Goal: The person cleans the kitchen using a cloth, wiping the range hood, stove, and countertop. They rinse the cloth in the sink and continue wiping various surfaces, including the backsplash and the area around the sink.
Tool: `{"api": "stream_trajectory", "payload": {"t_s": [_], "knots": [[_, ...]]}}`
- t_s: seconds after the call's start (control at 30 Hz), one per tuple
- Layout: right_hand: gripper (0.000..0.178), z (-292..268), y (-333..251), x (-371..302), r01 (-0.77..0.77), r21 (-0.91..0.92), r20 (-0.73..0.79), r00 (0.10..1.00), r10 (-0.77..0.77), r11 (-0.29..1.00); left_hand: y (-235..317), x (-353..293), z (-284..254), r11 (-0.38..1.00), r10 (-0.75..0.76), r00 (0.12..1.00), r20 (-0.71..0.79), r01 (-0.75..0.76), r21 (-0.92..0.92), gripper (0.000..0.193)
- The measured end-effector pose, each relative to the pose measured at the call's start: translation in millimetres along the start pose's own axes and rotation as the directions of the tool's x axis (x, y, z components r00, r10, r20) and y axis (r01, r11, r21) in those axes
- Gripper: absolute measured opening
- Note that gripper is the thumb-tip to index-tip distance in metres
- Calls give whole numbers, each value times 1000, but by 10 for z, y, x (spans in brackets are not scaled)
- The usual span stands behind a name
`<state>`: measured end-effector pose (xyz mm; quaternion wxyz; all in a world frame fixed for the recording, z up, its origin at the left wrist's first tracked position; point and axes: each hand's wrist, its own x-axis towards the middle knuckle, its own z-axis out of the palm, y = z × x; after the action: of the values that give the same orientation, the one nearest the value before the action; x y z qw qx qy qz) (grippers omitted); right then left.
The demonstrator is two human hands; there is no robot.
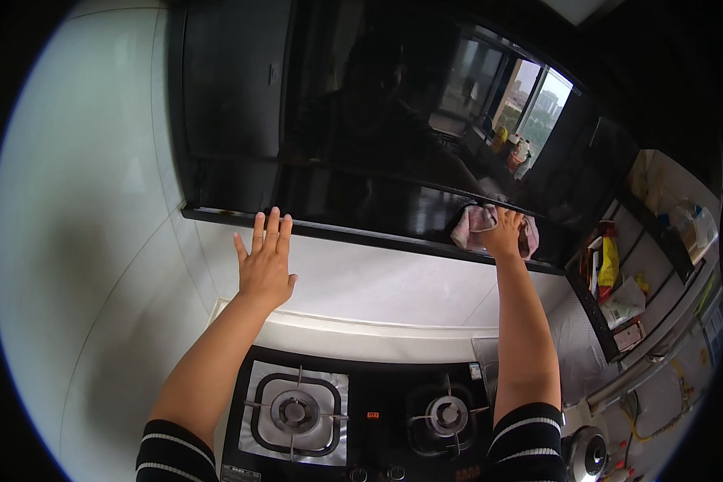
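Observation:
My right hand (504, 232) presses a pink and whitish cloth (469, 226) against the lower right of a glossy black range hood (361, 173). Its fingers lie over the cloth, which bunches out on both sides. Farther left, my left hand (266, 261) is open, fingers stretched upward, with the fingertips at the hood's lower front edge. Nothing is held in it. Both forearms reach up over a black gas stove (373, 430) from striped dark sleeves.
The stove has a left burner (294, 411) on a foil liner and a right burner (447, 415). A shelf with packets (609, 265) stands at the right, above a lidded pot (588, 454). A pale wall (80, 241) bounds the left side.

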<state>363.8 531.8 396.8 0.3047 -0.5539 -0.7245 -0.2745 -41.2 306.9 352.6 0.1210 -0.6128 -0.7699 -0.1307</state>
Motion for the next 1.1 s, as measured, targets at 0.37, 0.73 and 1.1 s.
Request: {"api": "stream_trajectory", "payload": {"t_s": [0.37,0.73,1.1], "knots": [[99,-350,-854,-97,107,331,-30,994,-103,938,-64,-6,-44,998,-39,999,-3,40,45,107],[52,-360,-2083,-60,50,270,-237,971,16,962,-17,-44,-170,999,-41,997,72,40,7,105],[62,-350,-3008,206,696,437,-167,686,-709,570,7,-111,-161,997,-57,998,15,56,61,102]]}}
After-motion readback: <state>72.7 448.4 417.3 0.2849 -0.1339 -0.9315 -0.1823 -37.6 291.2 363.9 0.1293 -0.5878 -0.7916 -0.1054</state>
